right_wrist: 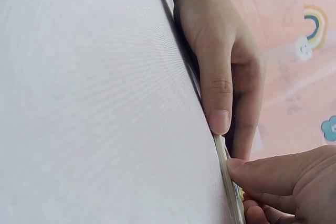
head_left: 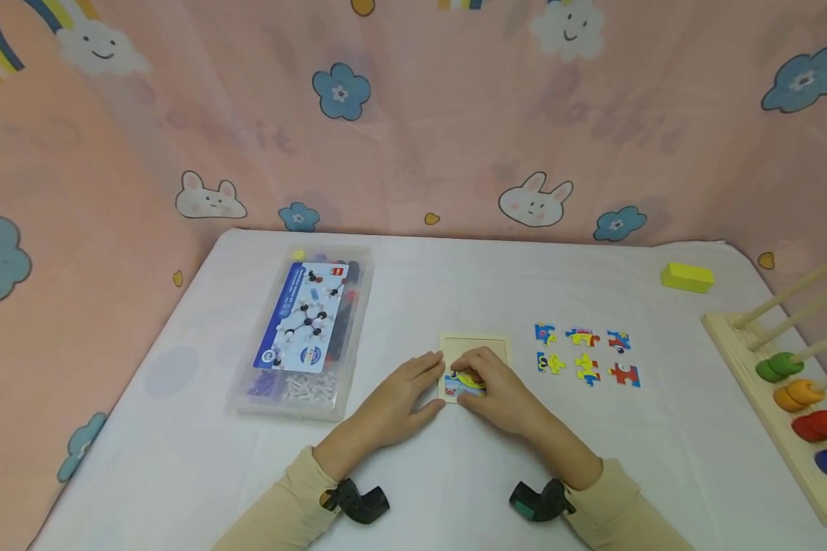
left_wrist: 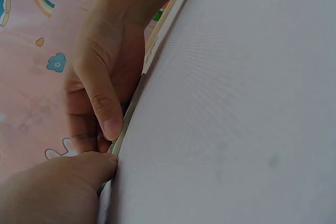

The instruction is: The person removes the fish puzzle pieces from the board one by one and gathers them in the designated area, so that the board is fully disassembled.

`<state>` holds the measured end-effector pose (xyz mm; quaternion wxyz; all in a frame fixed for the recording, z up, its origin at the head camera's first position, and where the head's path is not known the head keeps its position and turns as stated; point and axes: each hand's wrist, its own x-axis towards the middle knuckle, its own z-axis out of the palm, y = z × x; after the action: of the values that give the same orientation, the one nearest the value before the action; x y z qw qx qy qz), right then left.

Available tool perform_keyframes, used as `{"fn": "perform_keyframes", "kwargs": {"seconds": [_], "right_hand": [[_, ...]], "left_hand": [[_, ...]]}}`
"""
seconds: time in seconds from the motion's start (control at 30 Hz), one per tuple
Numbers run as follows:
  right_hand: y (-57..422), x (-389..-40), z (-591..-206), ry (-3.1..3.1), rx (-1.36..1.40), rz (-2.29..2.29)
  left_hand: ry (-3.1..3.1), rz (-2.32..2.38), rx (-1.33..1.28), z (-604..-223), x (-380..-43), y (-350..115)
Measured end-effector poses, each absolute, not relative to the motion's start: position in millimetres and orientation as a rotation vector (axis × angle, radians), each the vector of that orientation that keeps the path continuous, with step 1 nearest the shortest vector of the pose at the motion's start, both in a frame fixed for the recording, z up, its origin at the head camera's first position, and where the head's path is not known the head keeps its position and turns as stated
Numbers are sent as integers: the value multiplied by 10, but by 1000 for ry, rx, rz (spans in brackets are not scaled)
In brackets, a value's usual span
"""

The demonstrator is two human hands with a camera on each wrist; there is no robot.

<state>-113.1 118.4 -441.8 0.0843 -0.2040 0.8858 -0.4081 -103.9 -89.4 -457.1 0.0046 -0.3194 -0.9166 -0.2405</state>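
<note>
Left of your left hand (head_left: 403, 398) sits a clear case (head_left: 299, 337), seen only from the head. That hand, fingers fairly straight, rests against the tray (head_left: 474, 336); the right wrist view adds its thumb at the tray's thin side. Your right hand (head_left: 499, 392) bends over the fitted pieces (head_left: 457, 386) — whether it pinches one, you cannot tell. Right of it, six loose pieces (head_left: 588, 368).

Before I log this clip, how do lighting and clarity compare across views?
Head: bright, softly lit, loose puzzle pieces distinct; left wrist: plainly dimmer, fine ray-like lines fanning over the tablecloth; right wrist: brighter than left wrist, similar lines.
</note>
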Motion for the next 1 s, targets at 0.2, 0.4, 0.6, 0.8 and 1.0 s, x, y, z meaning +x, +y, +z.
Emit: {"fn": "perform_keyframes", "kwargs": {"seconds": [0.2,0.4,0.6,0.8,1.0], "right_hand": [[1190,-1124,-4428,2642,-604,-1248],[1183,-1096,-4412,2675,-556,-1255],[1157,-1060,-4375,2721,-565,-1217],[1135,-1040,-4334,2752,-562,-1171],[1137,-1048,-4323,2788,-613,-1121]], "left_hand": [[-2880,-773,-996,-4554,-1041,-889],[-2902,-785,-993,-4537,-1033,-886],[-2903,-784,-991,-4547,-1027,-891],[-2893,-786,-992,-4554,-1032,-893],[-2889,-788,-995,-4556,-1035,-895]]}}
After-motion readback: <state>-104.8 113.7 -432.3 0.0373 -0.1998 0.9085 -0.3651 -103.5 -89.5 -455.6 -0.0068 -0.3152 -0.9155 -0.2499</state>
